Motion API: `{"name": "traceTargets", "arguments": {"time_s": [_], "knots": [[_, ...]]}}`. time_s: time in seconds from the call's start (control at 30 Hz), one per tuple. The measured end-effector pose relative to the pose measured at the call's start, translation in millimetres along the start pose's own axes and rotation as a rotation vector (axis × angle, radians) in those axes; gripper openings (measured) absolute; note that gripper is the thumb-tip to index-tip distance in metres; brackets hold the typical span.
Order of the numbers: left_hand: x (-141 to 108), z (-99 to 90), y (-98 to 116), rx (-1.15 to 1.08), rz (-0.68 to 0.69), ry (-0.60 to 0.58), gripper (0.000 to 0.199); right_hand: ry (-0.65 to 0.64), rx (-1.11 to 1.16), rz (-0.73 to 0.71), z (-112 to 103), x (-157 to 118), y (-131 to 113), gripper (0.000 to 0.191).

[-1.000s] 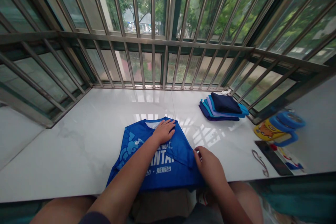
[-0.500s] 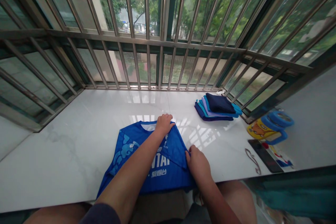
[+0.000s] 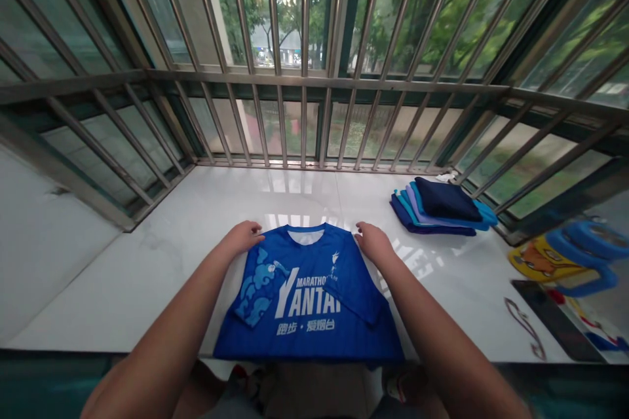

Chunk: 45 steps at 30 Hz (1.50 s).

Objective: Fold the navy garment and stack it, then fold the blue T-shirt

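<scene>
A blue T-shirt [image 3: 307,304] with white "Marathon Yantai" lettering lies front side up at the counter's near edge, both sleeves turned inward over its front. Its collar points away from me. My left hand [image 3: 243,237] is at the shirt's left shoulder, fingers curved and a small gap showing between thumb and fingertips. At the opposite shoulder, my right hand [image 3: 373,241] has its fingers bent in the same way, thumb close to the fabric edge. Whether either hand touches the cloth is hard to make out.
A stack of folded clothes [image 3: 442,206] in navy, blue and lilac sits at the back right. Nearer on the right are a yellow and blue mug [image 3: 560,255], a dark phone [image 3: 555,321] and a thin cord loop [image 3: 525,327]. Metal window bars [image 3: 324,84] border the white counter [image 3: 162,242].
My left hand has moved from the collar's right side to the left shoulder. My right hand has left the right sleeve and moved up to the right shoulder. The view has shifted left.
</scene>
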<state>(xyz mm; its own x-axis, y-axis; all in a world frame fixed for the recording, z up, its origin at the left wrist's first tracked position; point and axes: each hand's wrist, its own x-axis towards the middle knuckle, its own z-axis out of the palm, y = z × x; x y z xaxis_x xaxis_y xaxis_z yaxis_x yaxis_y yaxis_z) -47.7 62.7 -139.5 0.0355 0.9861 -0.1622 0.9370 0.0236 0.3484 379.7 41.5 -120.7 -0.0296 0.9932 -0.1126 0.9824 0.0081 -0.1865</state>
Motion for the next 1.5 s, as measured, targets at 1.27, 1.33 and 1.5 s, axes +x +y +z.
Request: {"name": "traceTargets", "arguments": {"time_s": [1.27,1.33,1.5], "knots": [[-171,48.6,-70,-0.146,0.270,0.220,0.037,0.091,0.185,-0.318,48,-159,56,0.034],[-168,54.2,-59,-0.093,0.281,0.245,0.045,0.141,0.115,-0.287,49,-157,41,0.039],[-161,82.2,-34,0.117,0.482,0.151,0.057,0.039,0.025,-0.426,62,-147,5,0.058]]}}
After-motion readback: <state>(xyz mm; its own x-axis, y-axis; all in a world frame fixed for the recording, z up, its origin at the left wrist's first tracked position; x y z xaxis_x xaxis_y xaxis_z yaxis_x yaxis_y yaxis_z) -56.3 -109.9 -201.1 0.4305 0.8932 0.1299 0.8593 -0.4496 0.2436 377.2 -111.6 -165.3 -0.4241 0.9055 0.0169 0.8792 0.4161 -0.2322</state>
